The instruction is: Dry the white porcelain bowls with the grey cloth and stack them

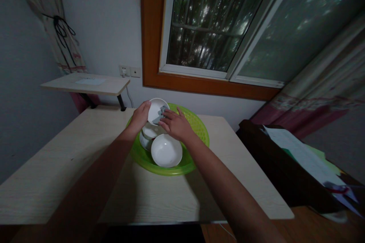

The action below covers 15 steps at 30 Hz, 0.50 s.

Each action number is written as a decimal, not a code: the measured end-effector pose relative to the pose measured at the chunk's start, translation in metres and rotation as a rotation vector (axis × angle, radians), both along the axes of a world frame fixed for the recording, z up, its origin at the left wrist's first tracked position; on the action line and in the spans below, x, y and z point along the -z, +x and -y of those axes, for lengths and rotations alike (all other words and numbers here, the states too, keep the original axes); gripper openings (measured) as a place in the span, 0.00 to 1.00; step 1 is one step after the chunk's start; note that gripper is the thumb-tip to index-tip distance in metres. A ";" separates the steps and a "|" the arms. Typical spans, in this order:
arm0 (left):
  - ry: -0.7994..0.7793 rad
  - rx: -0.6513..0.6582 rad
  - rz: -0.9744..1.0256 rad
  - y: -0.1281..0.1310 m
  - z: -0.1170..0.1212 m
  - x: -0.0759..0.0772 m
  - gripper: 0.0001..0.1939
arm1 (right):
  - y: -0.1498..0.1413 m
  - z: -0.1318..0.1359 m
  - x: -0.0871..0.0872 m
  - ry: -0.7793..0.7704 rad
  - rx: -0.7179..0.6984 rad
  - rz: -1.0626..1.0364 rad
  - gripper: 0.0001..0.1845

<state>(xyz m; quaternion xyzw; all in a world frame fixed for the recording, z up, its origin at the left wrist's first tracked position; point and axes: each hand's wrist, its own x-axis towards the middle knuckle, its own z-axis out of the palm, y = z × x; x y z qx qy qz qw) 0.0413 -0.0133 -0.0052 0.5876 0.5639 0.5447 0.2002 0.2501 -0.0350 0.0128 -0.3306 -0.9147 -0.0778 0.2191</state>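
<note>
A small white bowl (154, 111) is tilted up over the basket, its inside facing me. My left hand (139, 117) grips its left rim. My right hand (177, 124) presses a grey cloth (163, 110) against the inside of this bowl, fingers bent over the cloth. Below them stands a round green plastic basket (203, 136) with a perforated wall. A larger white bowl (167, 152) sits upright in its front part. Behind and left of that, another white bowl (150, 131) rests on a white dish (145, 143), both partly covered.
The basket stands on a pale wooden table (228, 182). At the back left is a small raised shelf (108, 86) with a paper on it. A dark cabinet (273, 159) with papers (299, 152) stands to the right. A window (211, 26) is behind the table.
</note>
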 end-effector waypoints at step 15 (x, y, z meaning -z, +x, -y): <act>-0.037 -0.044 -0.046 -0.001 0.004 -0.003 0.27 | 0.001 -0.003 -0.002 -0.021 -0.075 0.003 0.23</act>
